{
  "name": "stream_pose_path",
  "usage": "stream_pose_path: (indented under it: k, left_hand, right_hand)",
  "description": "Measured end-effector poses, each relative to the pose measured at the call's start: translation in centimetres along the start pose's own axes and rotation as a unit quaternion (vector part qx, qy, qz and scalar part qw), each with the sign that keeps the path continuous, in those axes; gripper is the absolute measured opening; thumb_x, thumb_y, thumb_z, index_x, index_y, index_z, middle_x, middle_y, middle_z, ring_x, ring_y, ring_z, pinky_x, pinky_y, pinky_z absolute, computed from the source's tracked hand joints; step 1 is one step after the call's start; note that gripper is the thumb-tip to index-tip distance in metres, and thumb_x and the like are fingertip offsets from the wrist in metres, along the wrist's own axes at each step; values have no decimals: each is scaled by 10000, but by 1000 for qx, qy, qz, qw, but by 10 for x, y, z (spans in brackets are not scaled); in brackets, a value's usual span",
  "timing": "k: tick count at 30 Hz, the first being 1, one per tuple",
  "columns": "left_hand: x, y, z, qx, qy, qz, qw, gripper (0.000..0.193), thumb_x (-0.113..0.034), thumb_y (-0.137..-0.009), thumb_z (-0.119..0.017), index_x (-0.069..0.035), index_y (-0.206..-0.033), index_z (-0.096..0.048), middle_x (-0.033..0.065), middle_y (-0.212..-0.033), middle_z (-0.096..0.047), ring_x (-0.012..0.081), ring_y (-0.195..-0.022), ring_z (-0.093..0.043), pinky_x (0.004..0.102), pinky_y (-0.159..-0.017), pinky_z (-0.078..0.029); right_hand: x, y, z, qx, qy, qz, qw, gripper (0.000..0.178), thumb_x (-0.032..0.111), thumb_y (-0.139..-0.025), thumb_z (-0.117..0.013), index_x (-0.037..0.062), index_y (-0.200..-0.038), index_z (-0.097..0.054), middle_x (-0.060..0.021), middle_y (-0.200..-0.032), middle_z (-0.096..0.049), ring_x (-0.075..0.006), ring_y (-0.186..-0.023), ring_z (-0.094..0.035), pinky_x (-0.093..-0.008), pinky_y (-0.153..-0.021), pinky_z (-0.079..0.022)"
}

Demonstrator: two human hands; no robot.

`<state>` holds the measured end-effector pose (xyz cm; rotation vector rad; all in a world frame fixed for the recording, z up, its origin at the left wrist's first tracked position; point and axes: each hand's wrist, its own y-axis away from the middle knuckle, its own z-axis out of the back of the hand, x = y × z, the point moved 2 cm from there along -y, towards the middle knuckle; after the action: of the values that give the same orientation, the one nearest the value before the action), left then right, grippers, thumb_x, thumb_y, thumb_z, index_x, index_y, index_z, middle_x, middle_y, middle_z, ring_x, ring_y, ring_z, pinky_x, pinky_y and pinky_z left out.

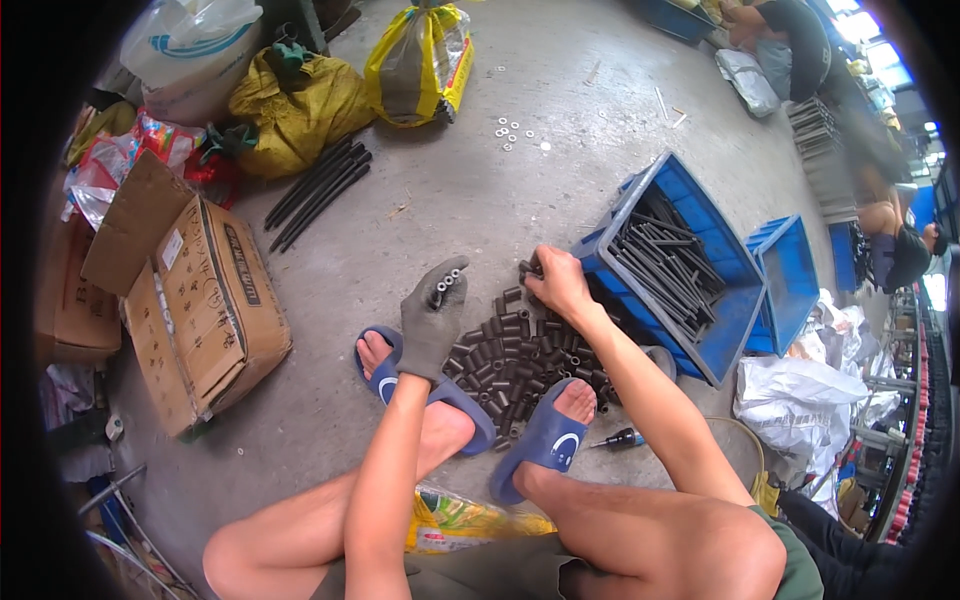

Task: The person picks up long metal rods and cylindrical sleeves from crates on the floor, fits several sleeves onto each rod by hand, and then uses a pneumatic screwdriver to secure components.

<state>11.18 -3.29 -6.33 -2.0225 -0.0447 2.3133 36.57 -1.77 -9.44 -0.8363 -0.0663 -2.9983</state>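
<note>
We sit over a grey concrete floor (420,200), smooth and scuffed, with loose rings (507,133) and scraps strewn farther off. The pile (515,350) of short black tubes lies directly on it, between and beyond our slippers (548,440). Our left hand (430,325), gloved in grey, hangs at the pile's left edge, its grip curled closed around a few small metal rings (448,281). The right hand (562,285), bare, is at the far edge, its grip pinched nearly closed on a dark tube (527,268). To our right a blue bin (610,270) holds long black rods (665,255); a driver (622,438) lies by the pile. On the left stands a carton (215,310), flap up, with sacks (300,105) behind. Along the right side of the room we see white bags (795,395) and, blurred near the rim, co-workers (890,235).
</note>
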Motion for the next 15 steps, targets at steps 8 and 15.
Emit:
stream_pose_path:
  k: [8,15]
  left_hand:
    - [0,-3,-1,29,-31,-23,999,261,-82,-1017,-701,-54,-1276,-725,87,-1195,-771,137,-1081,-706,296,-944,-545]
    - [-4,-2,-7,72,-36,-42,996,426,-20,-864,-772,-69,-1283,-717,129,-1243,-748,227,-1114,-736,338,-946,-574]
  right_hand:
    - [18,-6,-3,55,124,70,988,323,135,-779,-781,65,-1060,-639,-191,-1024,-686,-410,-996,-680,-500,-851,-565]
    - [16,-24,7,123,100,-11,987,236,173,-747,-789,36,-920,-708,-221,-949,-730,-430,-942,-719,-512,-846,-596]
